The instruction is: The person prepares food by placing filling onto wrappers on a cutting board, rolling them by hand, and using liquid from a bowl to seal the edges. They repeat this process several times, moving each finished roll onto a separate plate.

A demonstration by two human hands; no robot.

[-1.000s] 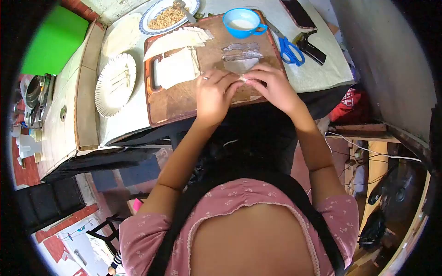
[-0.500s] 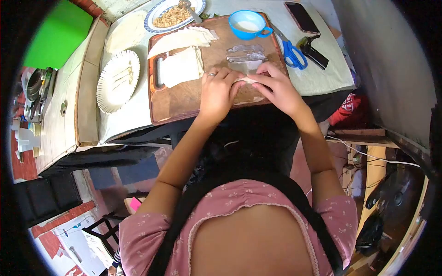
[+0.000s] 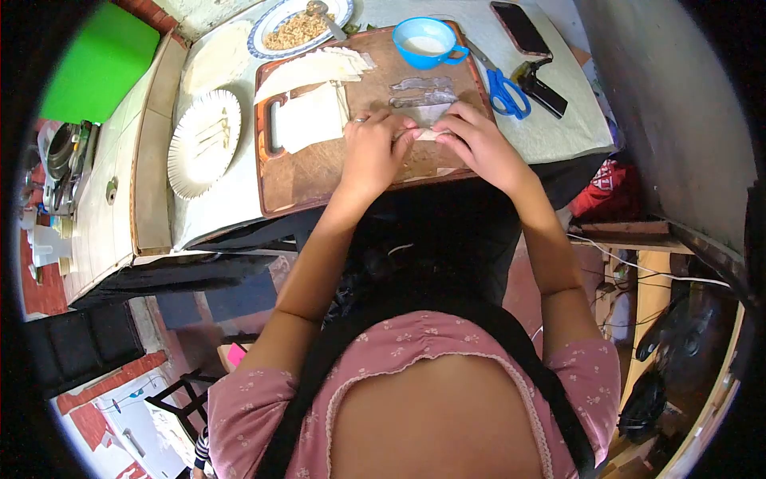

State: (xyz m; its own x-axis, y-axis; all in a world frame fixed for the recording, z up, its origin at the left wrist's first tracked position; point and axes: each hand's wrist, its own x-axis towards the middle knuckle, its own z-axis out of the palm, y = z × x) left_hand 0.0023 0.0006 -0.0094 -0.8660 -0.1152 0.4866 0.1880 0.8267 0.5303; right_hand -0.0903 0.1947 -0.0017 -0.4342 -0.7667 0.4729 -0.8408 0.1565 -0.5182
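Note:
On the brown wooden cutting board [image 3: 311,180], my left hand [image 3: 375,152] and my right hand [image 3: 481,148] pinch the two ends of a partly rolled spring roll wrapper [image 3: 428,136]. Its flat part lies beyond my fingers, and the fingers hide most of the roll. A ring shows on my left hand. Just past the wrapper are greyish translucent smears [image 3: 421,90] on the board. To the left lie a stack of square wrappers [image 3: 307,120] and a fanned pile of cut wrapper pieces [image 3: 319,68]. A blue cup [image 3: 428,46] with white liquid stands at the board's far edge.
A fluted white plate [image 3: 187,172] with several thin rolls stands left of the board. Behind is a blue-rimmed plate [image 3: 257,44] of crumbly filling with a spoon [image 3: 329,22]. Blue-handled scissors [image 3: 507,94], a phone [image 3: 520,30] and a black object [image 3: 545,94] lie at right.
Both hands have shifted very slightly with the wrapper still between them, and the right fingers now curl lower over the roll. Everything else stays in place apart from a small camera shift.

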